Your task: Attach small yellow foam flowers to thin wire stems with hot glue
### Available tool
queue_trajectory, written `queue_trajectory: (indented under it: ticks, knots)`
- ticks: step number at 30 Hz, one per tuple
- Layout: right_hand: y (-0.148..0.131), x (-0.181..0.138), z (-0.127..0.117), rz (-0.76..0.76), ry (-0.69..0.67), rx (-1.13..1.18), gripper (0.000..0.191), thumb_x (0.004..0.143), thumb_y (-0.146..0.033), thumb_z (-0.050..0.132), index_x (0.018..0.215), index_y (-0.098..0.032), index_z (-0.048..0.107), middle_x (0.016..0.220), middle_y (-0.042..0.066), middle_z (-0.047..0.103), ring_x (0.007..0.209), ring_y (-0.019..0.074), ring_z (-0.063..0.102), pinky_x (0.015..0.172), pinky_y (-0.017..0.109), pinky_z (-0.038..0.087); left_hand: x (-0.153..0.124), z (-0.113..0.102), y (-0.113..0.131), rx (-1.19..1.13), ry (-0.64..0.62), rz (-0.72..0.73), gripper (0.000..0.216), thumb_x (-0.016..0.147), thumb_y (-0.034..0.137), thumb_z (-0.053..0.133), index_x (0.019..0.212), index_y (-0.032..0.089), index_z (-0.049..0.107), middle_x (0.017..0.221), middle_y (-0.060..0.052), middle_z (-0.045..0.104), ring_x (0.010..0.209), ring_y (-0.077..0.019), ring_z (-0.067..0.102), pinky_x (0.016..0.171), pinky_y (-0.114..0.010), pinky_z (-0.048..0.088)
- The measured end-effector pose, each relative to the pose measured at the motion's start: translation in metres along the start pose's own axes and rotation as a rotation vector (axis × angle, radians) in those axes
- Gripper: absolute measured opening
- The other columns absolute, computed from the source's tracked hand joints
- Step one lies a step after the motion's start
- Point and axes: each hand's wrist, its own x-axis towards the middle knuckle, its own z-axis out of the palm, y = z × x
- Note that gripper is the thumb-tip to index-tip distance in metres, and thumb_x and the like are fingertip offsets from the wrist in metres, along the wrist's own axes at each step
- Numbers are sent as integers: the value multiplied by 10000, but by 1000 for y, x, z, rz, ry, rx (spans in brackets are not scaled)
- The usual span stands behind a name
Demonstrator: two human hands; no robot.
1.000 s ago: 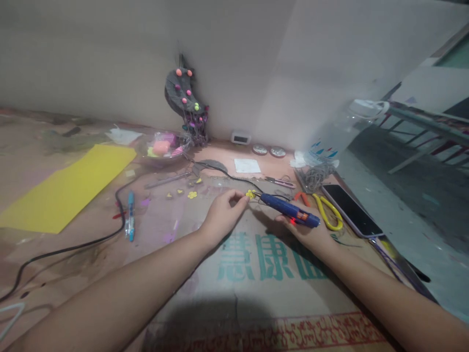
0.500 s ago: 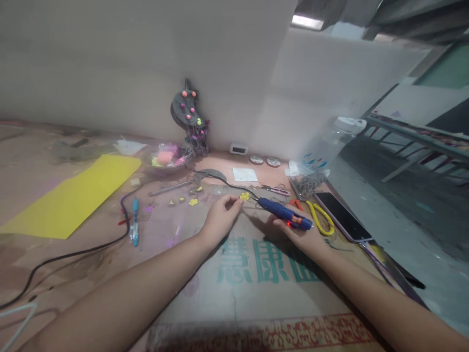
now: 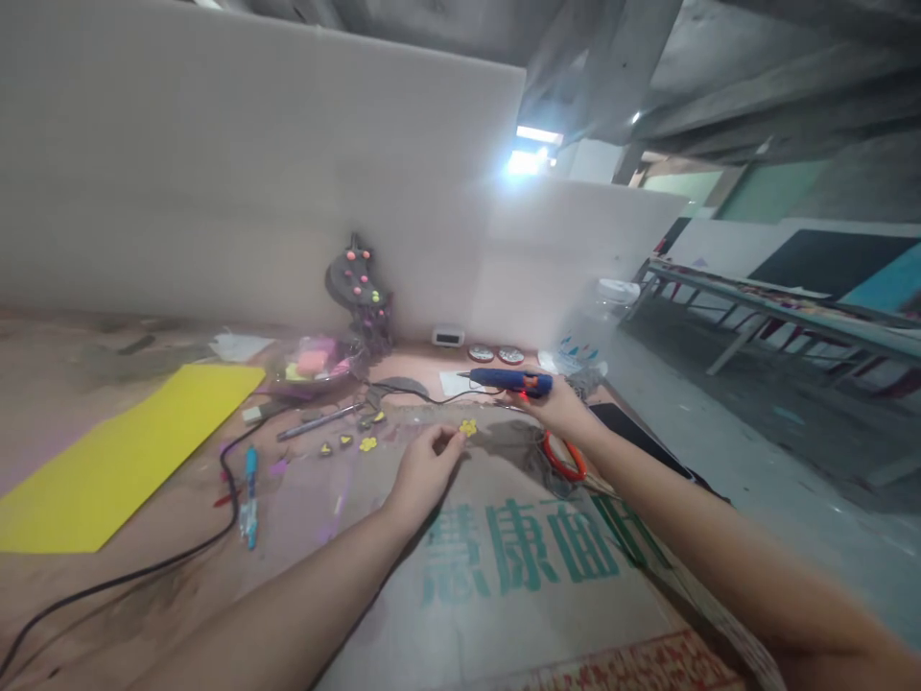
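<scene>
My left hand [image 3: 423, 467] pinches a small yellow flower piece [image 3: 468, 427] at its fingertips, just above the cardboard sheet [image 3: 504, 576]. My right hand [image 3: 557, 408] grips a blue glue gun [image 3: 507, 381], held level in the air with its nozzle pointing left, up and to the right of the flower. A black cord [image 3: 403, 389] runs from the gun across the table to the left. More small yellow pieces [image 3: 367, 443] lie on the table left of my left hand.
A yellow paper sheet [image 3: 122, 456] lies at the left. A blue pen [image 3: 250, 480] sits by the cord. A clear bowl of coloured bits [image 3: 313, 365] and a dark beaded ornament [image 3: 356, 288] stand by the wall. Orange-handled scissors [image 3: 561, 459] and a phone [image 3: 633, 437] lie under my right arm.
My right hand has lifted the glue gun away from the flower, up and back. The left hand has kept the flower in place. The camera has tilted upward.
</scene>
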Motion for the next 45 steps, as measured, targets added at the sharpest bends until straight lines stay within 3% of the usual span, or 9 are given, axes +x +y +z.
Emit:
queue_trajectory:
  ticks: [5,9,21,26,29,32,37,40,45]
  knots:
    - [35,51,19,139,-10,-210,239,697,-320,699,850,-139,663,779,48,694,731,193,620,681,286,472,-1,1,0,-21,-2,3,269,816,399,545,817,149,644,808,-51,685,794,-205,620,739,-296,438]
    - [58,66,33,189,-35,-259,236,698,-313,704,851,-135,675,722,52,685,672,183,613,635,275,460,-1,3,-1,-12,4,-3,252,813,395,551,813,158,638,814,-47,685,801,-202,617,737,-292,432]
    - [74,56,15,134,-148,-298,376,760,-334,691,1071,-126,651,917,86,714,811,205,647,739,304,478,-2,1,6,3,-15,-16,259,822,396,557,807,154,648,792,-40,687,773,-198,622,717,-291,437]
    - [60,32,-3,32,1,-323,459,760,-299,674,1180,-124,613,1157,161,641,1072,268,575,912,402,434,-2,1,6,15,-11,0,256,826,390,556,800,153,648,783,-35,686,774,-194,617,720,-287,437]
    - [41,12,0,-17,74,-131,344,804,-288,597,1115,-152,648,1129,128,662,920,210,621,832,378,483,-3,1,4,-7,-20,2,269,824,407,563,786,153,644,748,-26,677,736,-186,616,690,-278,439]
    - [20,-10,17,137,-180,300,370,829,-352,565,1154,-186,623,1170,105,659,550,92,557,542,272,485,-4,1,4,-37,-31,-9,271,819,415,579,805,155,653,763,-28,687,732,-184,625,677,-275,452]
    - [7,-36,53,249,-407,809,546,777,-272,633,1305,-285,494,1359,107,538,505,65,577,460,250,500,-8,4,9,-231,-223,13,248,852,385,558,791,152,613,742,-41,698,688,-173,646,687,-288,493]
    - [9,-43,63,336,-470,895,574,724,-233,685,1272,-263,519,1188,75,634,577,105,630,539,275,538,-11,6,10,-301,-305,8,272,864,405,550,761,155,582,682,-39,684,651,-167,648,685,-295,505]
    - [17,-50,64,357,-370,763,316,767,-342,678,1035,-179,641,700,-20,629,543,95,549,544,233,464,-10,4,11,-223,-262,-35,233,832,377,585,796,151,624,778,-57,716,749,-178,663,743,-291,501]
